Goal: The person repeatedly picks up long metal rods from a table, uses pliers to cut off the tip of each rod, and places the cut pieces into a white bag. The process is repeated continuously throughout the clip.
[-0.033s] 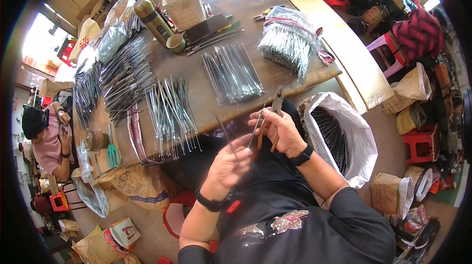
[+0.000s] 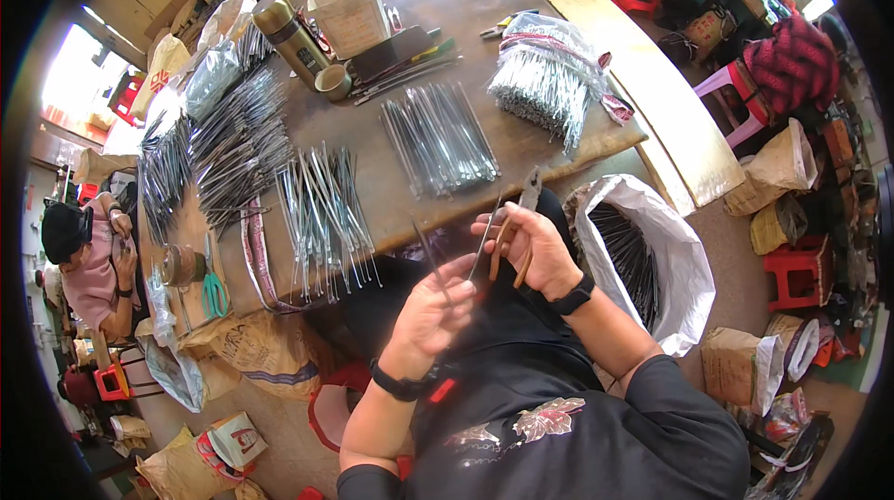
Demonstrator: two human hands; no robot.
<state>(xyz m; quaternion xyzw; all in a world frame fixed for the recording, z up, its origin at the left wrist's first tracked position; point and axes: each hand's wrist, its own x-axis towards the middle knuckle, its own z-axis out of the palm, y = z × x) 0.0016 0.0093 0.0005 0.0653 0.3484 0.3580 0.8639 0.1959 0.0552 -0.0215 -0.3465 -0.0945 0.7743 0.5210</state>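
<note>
Pliers with orange-brown handles (image 2: 528,199) rest in my right hand (image 2: 545,256), jaws pointing up toward the table edge. The same hand's fingertips pinch a thin metal rod (image 2: 486,237), whose lower end reaches my left fingers. My left hand (image 2: 433,311) is closed around another slim metal rod (image 2: 428,253) that sticks up past the fingers. Both hands hover over my lap, just off the near table edge. Beyond them lies a neat row of metal rods (image 2: 440,139). A looser batch of rods (image 2: 323,211) hangs over the edge to its left.
On the table (image 2: 428,6) stand a thermos (image 2: 291,39), a cup (image 2: 333,82) and a box (image 2: 349,11). A bagged rod bundle (image 2: 545,81) lies right. Scissors (image 2: 215,290) lie left. Beside my right arm is a white sack of dark rods (image 2: 684,263). Another person (image 2: 93,263) works far left.
The pliers have tilted slightly to the right in my right hand. The rod in my left hand has shifted a little; both hands stay in nearly the same place.
</note>
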